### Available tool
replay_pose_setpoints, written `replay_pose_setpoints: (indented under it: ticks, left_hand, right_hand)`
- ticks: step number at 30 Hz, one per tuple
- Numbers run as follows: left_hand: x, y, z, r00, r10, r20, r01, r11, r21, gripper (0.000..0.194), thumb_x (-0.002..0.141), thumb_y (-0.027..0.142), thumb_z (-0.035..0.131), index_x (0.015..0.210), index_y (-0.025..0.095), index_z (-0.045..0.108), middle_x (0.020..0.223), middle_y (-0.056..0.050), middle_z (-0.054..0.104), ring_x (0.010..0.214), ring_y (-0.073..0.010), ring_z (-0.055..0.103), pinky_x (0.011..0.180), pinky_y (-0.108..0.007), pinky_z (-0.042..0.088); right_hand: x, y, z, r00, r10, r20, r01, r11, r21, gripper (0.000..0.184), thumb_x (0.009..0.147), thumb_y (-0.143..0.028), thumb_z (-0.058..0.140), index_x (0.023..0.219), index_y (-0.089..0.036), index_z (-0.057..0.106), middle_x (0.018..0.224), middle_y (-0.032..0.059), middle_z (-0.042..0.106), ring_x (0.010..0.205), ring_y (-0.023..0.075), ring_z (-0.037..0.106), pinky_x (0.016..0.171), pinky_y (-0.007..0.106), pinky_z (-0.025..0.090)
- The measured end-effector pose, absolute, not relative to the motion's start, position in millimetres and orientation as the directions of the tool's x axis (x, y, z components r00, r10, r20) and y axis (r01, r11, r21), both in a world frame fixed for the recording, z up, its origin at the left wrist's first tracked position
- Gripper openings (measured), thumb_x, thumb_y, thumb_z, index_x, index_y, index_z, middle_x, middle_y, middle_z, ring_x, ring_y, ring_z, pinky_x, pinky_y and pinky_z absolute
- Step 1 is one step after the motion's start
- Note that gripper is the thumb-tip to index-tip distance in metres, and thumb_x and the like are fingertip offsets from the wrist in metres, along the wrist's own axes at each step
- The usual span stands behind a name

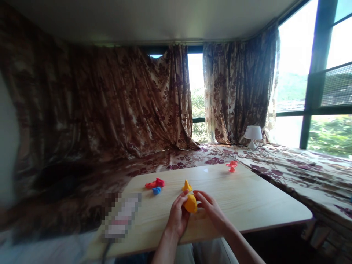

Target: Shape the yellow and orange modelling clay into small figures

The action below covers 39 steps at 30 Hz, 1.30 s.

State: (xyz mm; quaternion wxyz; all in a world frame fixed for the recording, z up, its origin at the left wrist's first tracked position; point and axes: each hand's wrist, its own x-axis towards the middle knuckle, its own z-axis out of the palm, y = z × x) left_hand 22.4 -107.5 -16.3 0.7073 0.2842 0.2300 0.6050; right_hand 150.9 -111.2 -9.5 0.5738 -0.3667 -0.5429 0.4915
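Observation:
Close to the front of the table, both hands are at a rounded lump of yellow modelling clay. My left hand grips it from the left, thumb on its upper side and fingers partly hidden behind it. From the right, my right hand has curled fingers at the lump's upper right edge; their exact contact is hard to see. Just beyond the hands stands a smaller, pointed yellow clay piece. Further left lie a red clay piece and a small blue clay piece, side by side.
A light wooden table spans the front. Near its far right edge sits a light red piece. At the left is a blurred-out object with a dark cord. Beyond are a white lamp, patterned curtains and windows.

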Motion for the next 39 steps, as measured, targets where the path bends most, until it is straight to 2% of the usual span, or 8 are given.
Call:
replay_pose_setpoints:
  ticks: [6, 8, 12, 17, 23, 30, 36, 39]
  left_hand:
    - [24.4, -112.2, -15.6, 0.233, 0.971, 0.046, -0.696, 0.134, 0.705, 0.049, 0.071, 0.014, 0.065, 0.118, 0.018, 0.050, 0.082, -0.003, 0.068, 0.077, -0.0169, 0.065, 0.071, -0.027, 0.048]
    - [25.8, -112.8, -14.5, 0.230, 0.971, 0.062, -0.697, 0.120, 0.707, 0.044, 0.071, 0.014, 0.066, 0.113, 0.018, 0.054, 0.082, -0.004, 0.068, 0.077, -0.0170, 0.064, 0.071, -0.027, 0.048]
    - [28.6, -112.8, -11.5, 0.188, 0.977, 0.102, -0.705, 0.062, 0.707, 0.021, 0.073, 0.022, 0.065, 0.093, 0.013, 0.064, 0.088, -0.007, 0.068, 0.084, -0.0181, 0.063, 0.073, -0.026, 0.047]
    - [28.8, -113.7, -9.6, 0.223, 0.965, 0.137, -0.655, 0.044, 0.754, 0.017, 0.075, 0.026, 0.064, 0.085, 0.013, 0.067, 0.087, -0.007, 0.069, 0.088, -0.0199, 0.062, 0.078, -0.028, 0.045]
    - [28.3, -118.0, -7.6, 0.254, 0.958, 0.135, -0.605, 0.049, 0.795, 0.012, 0.073, 0.022, 0.065, 0.079, 0.012, 0.069, 0.075, -0.005, 0.069, 0.083, -0.0183, 0.061, 0.077, -0.027, 0.044]
    - [26.6, -115.5, -8.8, 0.265, 0.955, 0.130, -0.614, 0.064, 0.787, 0.010, 0.072, 0.022, 0.066, 0.075, 0.012, 0.068, 0.073, -0.003, 0.068, 0.078, -0.0160, 0.061, 0.072, -0.025, 0.044]
    - [28.3, -112.8, -11.3, 0.222, 0.970, 0.100, -0.638, 0.067, 0.767, 0.017, 0.074, 0.030, 0.065, 0.079, 0.014, 0.068, 0.074, -0.003, 0.067, 0.077, -0.0154, 0.061, 0.070, -0.025, 0.045]
    - [29.4, -112.1, -12.6, 0.208, 0.972, 0.106, -0.632, 0.051, 0.773, 0.017, 0.071, 0.029, 0.068, 0.077, 0.013, 0.067, 0.075, -0.004, 0.067, 0.077, -0.0159, 0.061, 0.070, -0.025, 0.046]
  right_hand:
    - [152.7, -107.9, -13.5, -0.027, 0.968, 0.249, -0.176, 0.241, -0.954, 0.039, 0.066, -0.047, 0.068, 0.091, -0.017, 0.071, 0.095, 0.0071, 0.070, 0.095, 0.0271, 0.060, 0.084, 0.036, 0.046]
    - [154.6, -108.8, -13.3, -0.048, 0.974, 0.222, -0.269, 0.202, -0.942, 0.039, 0.066, -0.042, 0.070, 0.096, -0.017, 0.069, 0.095, 0.0067, 0.070, 0.092, 0.0258, 0.062, 0.082, 0.036, 0.047]
    - [157.4, -110.0, -10.0, -0.138, 0.978, 0.158, -0.459, 0.079, -0.885, 0.041, 0.064, -0.031, 0.073, 0.103, -0.020, 0.066, 0.096, 0.0057, 0.070, 0.086, 0.0218, 0.064, 0.075, 0.031, 0.048]
    - [159.1, -107.2, -9.4, -0.163, 0.970, 0.183, -0.555, 0.063, -0.830, 0.038, 0.066, -0.025, 0.070, 0.104, -0.021, 0.065, 0.095, 0.0050, 0.069, 0.088, 0.0199, 0.063, 0.077, 0.030, 0.047]
    - [157.9, -108.5, -13.7, -0.165, 0.978, 0.130, -0.532, 0.022, -0.846, 0.035, 0.068, -0.032, 0.070, 0.099, -0.016, 0.067, 0.077, 0.0040, 0.070, 0.074, 0.0173, 0.063, 0.069, 0.027, 0.046]
    - [157.1, -110.7, -16.0, -0.104, 0.983, 0.152, -0.551, 0.070, -0.832, 0.036, 0.059, -0.028, 0.077, 0.092, -0.017, 0.068, 0.085, 0.0029, 0.071, 0.075, 0.0165, 0.063, 0.070, 0.027, 0.046]
    - [157.0, -112.9, -12.7, -0.100, 0.988, 0.116, -0.558, 0.040, -0.829, 0.034, 0.062, -0.029, 0.075, 0.092, -0.017, 0.068, 0.078, 0.0022, 0.071, 0.070, 0.0162, 0.063, 0.068, 0.027, 0.046]
    - [156.9, -111.8, -14.2, -0.103, 0.988, 0.117, -0.567, 0.038, -0.823, 0.033, 0.062, -0.029, 0.074, 0.092, -0.016, 0.068, 0.077, 0.0023, 0.071, 0.070, 0.0156, 0.063, 0.067, 0.026, 0.046]
